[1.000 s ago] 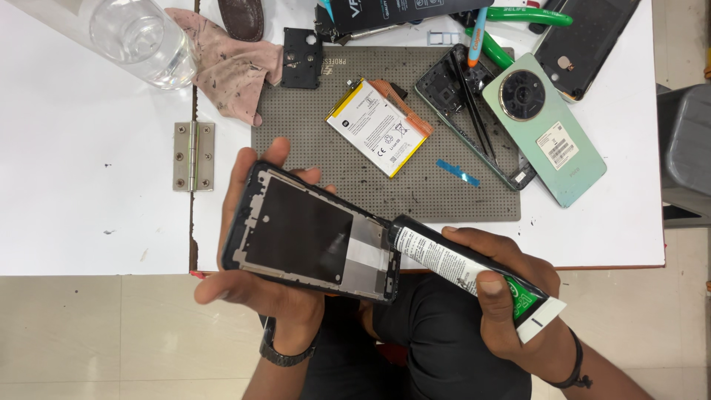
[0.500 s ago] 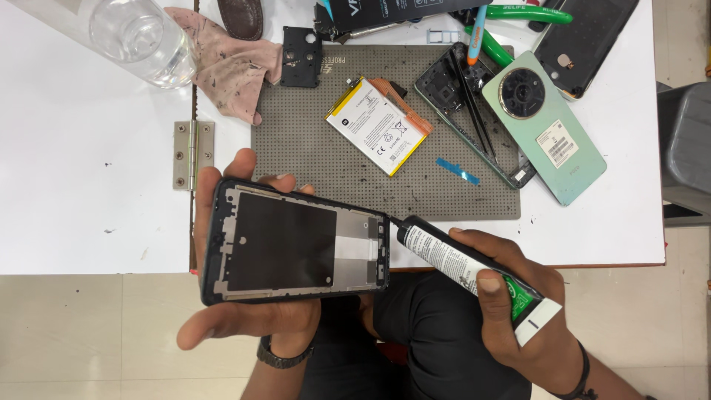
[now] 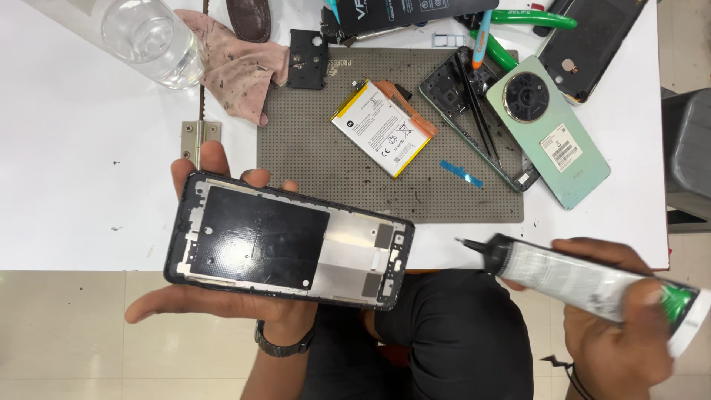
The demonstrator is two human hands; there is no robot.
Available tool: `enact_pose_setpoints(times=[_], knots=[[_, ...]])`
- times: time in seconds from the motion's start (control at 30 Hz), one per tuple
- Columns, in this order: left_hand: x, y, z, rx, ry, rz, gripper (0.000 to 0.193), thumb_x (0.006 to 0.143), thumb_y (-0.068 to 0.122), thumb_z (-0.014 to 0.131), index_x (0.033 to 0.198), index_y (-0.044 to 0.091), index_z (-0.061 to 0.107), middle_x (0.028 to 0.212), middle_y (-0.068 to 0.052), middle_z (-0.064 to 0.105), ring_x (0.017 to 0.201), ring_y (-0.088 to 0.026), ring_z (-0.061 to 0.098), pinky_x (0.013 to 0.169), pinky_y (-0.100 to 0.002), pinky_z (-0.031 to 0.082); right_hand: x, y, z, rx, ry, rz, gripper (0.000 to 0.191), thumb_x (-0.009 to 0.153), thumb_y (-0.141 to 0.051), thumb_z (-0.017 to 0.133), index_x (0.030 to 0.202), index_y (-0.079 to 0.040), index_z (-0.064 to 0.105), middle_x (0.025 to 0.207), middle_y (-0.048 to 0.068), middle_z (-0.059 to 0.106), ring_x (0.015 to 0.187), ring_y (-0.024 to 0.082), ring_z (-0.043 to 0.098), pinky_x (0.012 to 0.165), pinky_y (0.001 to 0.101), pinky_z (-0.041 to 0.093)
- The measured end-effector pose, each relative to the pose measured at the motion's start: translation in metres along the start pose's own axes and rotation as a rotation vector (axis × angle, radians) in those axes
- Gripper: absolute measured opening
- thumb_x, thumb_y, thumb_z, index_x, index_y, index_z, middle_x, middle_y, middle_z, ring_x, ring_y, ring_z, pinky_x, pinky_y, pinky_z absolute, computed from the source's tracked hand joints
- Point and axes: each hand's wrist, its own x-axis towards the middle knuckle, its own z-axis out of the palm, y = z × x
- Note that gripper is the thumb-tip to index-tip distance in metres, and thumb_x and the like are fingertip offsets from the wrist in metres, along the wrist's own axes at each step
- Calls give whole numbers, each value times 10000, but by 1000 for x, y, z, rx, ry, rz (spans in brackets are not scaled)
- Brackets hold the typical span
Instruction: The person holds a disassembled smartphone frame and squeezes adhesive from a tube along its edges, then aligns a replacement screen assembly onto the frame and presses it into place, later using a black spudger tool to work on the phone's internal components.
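Observation:
My left hand (image 3: 204,304) holds a black phone frame (image 3: 289,241) flat from underneath, thumb at its upper left corner, over the table's front edge. The frame's inside faces up, with a dark panel on the left and a silver plate on the right. My right hand (image 3: 615,333) grips a glue tube (image 3: 585,281) with a thin black nozzle pointing left, well apart from the frame. A white phone battery (image 3: 381,133) lies on the grey work mat (image 3: 311,155).
On the mat's right side lie a second phone frame with tweezers (image 3: 478,118) and a green back cover (image 3: 552,133). A water bottle (image 3: 148,33), a stained cloth (image 3: 233,63), a hinge (image 3: 198,137) and green-handled tools (image 3: 533,18) sit around it. A grey chair stands at the right.
The glue tube has pulled away to the right, off the frame. My left hand has turned the frame flatter and shifted it slightly left.

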Motion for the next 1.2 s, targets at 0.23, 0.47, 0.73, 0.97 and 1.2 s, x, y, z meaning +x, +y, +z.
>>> enact_pose_setpoints(times=[0.23,0.47,0.73,0.97,1.2], knots=[[-1,-4,9,-31,-6,-15,1215,809,872,625,1585,8,270,1608,-274,303,1364,-519,483,1185,-701,344,16,15,-13,959,-252,162,808,1189,-550,368,1228,238,543,895,321,647,830,409,664,808,532,573],[1,-5,18,-39,-9,-34,1254,773,884,634,1583,2,260,1622,-277,263,1387,-530,492,1209,-738,334,21,21,-2,1019,-271,177,836,1161,-580,370,1236,230,566,833,289,645,765,382,652,771,512,574],[25,-17,23,2,35,-124,1205,825,891,513,1559,-37,286,1565,-343,338,1285,-500,549,1105,-685,431,26,20,13,899,-265,184,804,1138,-577,370,1251,190,582,832,274,663,797,385,665,745,504,570],[97,-33,19,262,-159,-650,1204,853,894,398,1496,-124,379,1391,-350,529,1113,-379,646,889,-524,597,47,4,30,921,-349,119,789,1150,-613,347,1194,137,590,816,245,665,752,378,659,768,511,536],[131,-70,16,511,-408,-838,1191,879,881,429,1498,-137,412,1326,-323,606,1076,-311,677,873,-421,600,96,-25,73,547,-273,-153,803,1057,-675,323,1410,9,551,1054,278,689,820,379,700,695,502,574]])
